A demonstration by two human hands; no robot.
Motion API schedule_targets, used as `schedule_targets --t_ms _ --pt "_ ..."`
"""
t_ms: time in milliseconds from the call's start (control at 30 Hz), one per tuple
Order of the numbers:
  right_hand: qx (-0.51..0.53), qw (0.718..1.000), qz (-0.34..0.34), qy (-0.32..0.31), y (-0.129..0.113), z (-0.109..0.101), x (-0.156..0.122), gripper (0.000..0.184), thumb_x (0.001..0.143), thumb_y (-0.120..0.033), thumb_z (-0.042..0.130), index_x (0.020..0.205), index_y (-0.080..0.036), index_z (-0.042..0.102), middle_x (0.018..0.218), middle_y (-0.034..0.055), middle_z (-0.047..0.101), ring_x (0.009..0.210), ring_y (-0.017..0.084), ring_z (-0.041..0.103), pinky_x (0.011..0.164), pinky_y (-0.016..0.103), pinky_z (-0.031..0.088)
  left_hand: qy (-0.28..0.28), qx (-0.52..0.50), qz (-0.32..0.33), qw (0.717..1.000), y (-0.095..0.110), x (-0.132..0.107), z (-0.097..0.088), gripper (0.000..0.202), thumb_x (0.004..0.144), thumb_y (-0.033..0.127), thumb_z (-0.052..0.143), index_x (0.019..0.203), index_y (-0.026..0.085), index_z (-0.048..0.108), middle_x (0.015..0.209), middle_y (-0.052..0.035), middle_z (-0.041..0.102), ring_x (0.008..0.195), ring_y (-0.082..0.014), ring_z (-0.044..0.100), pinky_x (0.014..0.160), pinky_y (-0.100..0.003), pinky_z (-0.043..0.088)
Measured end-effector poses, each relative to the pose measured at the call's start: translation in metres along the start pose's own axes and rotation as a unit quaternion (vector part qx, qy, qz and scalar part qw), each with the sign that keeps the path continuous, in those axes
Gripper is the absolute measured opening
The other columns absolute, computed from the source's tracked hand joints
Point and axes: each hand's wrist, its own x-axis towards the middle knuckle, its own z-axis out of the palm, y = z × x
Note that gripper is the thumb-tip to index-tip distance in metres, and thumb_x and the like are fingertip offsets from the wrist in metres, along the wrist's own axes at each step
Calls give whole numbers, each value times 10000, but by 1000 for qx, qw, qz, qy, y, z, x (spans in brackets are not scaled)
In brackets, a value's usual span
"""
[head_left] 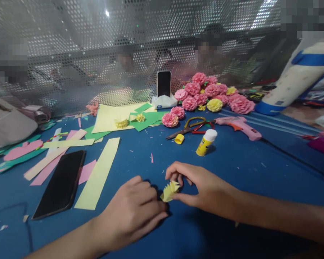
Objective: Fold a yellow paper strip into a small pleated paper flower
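Observation:
A small pleated piece of yellow paper [170, 191] is just above the blue table in front of me. My right hand [202, 183] pinches its right side, thumb below and curled fingers above. From the left, my left hand [136, 208] meets the paper's lower left end with bent, closed fingers; its thumb is hidden. Beyond my hands stands an uncapped-looking yellow glue stick [205, 144] with a white end, and a yellow cap [179, 139] lies beside it. To the left of my left hand lies a pale yellow paper strip [98, 176].
A black phone [61, 185] lies at left by pink and cream strips [51, 158]. Scissors [189, 127] and a pink glue gun [240, 126] with a trailing cord lie behind. Pink paper flowers [199, 95], green sheets [148, 120] and an upright phone [163, 83] line the perforated metal panel.

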Motion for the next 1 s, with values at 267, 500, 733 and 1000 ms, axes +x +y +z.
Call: schedule_targets --t_ms 267,500,733,1000 --pt "58 998 -17 24 -8 -12 9 184 805 -239 704 955 -206 602 856 -22 621 756 121 552 684 229 434 38 -91 -305 947 -11 8 0 391 766 498 742 800 197 494 776 30 562 695 -155 485 657 -282 323" --pt "136 987 -18 85 -11 -14 14 193 787 -268 730 935 -195 631 870 -8 638 689 113 531 633 244 423 94 -221 -319 917 -8 16 6 239 771 336 766 907 201 622 847 12 594 743 -146 516 680 -265 381" --pt "177 976 -23 125 -2 -9 21 197 752 -321 759 849 -184 656 816 2 656 729 138 571 679 265 447 207 -434 -352 803 -13 23 9 156 754 217 731 854 175 618 771 16 650 690 -112 612 650 -216 480" --pt "175 979 -3 103 1 -4 19 271 740 -389 774 825 -160 656 746 7 650 658 126 552 623 260 430 219 -459 -344 789 -6 24 5 158 731 180 754 818 163 623 775 -2 699 681 -119 673 671 -220 542"
